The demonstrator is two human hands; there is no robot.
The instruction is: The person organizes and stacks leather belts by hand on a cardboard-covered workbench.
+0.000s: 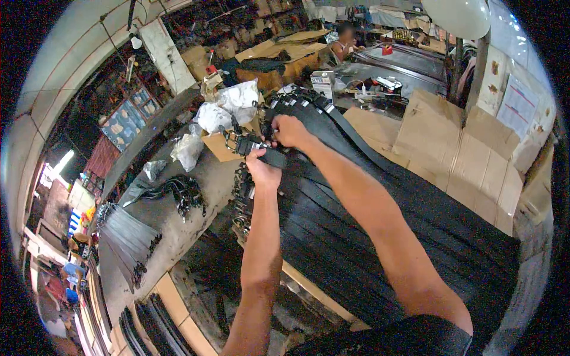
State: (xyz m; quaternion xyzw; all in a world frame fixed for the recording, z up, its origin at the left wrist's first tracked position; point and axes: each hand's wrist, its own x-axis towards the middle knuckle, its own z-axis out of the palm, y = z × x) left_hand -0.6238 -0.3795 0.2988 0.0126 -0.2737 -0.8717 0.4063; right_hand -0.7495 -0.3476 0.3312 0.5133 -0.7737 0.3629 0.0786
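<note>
My left hand (263,169) is closed round the buckle end of a black belt (274,158), its metal buckle (235,143) pointing up and left. Just beyond it on the right, my right hand (289,132) has its fingers curled in by the belt buckles at the edge of the pile; what its fingertips hold, if anything, is hidden. Under both arms lie many long black belts (332,237) side by side, with their buckles lined up along the left edge and the far end.
White plastic bags (228,107) lie beyond the buckles. Cardboard sheets (442,148) border the belts on the right. Loose black straps (181,193) and a fanned bundle of strips (124,237) lie on the left table (172,228). A person (344,44) is at the far table.
</note>
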